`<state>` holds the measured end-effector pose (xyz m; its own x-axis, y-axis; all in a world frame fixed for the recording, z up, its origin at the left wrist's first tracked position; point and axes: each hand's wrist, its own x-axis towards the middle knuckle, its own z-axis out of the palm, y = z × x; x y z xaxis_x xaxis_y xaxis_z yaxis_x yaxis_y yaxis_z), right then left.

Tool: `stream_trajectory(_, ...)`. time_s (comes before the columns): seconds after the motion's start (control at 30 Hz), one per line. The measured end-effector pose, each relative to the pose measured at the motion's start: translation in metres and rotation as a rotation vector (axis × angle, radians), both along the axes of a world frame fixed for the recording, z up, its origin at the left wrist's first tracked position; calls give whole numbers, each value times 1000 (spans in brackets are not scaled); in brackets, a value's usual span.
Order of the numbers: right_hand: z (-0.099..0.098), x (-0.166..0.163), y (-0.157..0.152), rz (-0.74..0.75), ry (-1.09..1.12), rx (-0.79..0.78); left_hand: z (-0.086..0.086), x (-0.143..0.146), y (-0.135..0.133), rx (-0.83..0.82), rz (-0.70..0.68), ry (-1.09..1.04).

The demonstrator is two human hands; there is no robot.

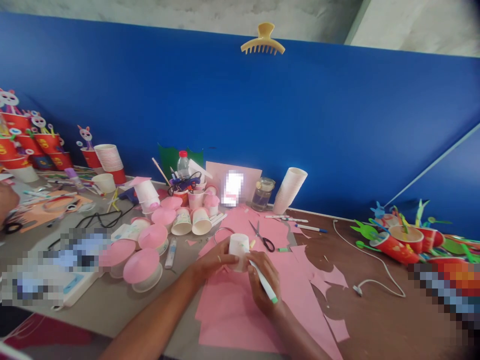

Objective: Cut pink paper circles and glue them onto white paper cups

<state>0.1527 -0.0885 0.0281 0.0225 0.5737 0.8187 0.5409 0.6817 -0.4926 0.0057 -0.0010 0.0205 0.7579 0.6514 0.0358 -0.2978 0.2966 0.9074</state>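
Observation:
My left hand [215, 261] is wrapped round a white paper cup [239, 249] that stands upside down on a pink paper sheet [240, 315]. My right hand [262, 285] grips a white pen with a green cap [264, 283], its tip against the foot of the cup. Black scissors [262, 239] lie just beyond the cup on the pink paper.
Several pink-topped cups [142, 267] and white cups [191, 220] stand to the left. A tilted cup stack [289, 190], a glass jar [262, 194] and a water bottle [182, 165] stand by the blue wall. A white cable [375, 260] and red decorated cups [397, 242] lie at right.

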Motion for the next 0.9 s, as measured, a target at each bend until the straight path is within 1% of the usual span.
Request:
stream_trajectory(0.1, 0, 1, 0, -4, 34, -27, -2, 0, 1, -7, -8, -20)
stream_trajectory(0.33, 0, 1, 0, -6, -10, -31, -3, -1, 2, -5, 9, 39)
stream_trajectory(0.47, -1, 1, -2, 12, 38, -20, 1, -1, 1, -23, -23, -28)
stream_trajectory(0.53, -2, 1, -2, -11, 80, -20, 4, 0, 0, -25, -35, -47)
stream_trajectory(0.7, -10, 1, 2, -93, 104, -17, 6, -2, -1, -30, -49, -63)
stream_trajectory(0.9, -22, 2, 1, -158, 115, -104, 10, 1, -2, -73, -82, -151)
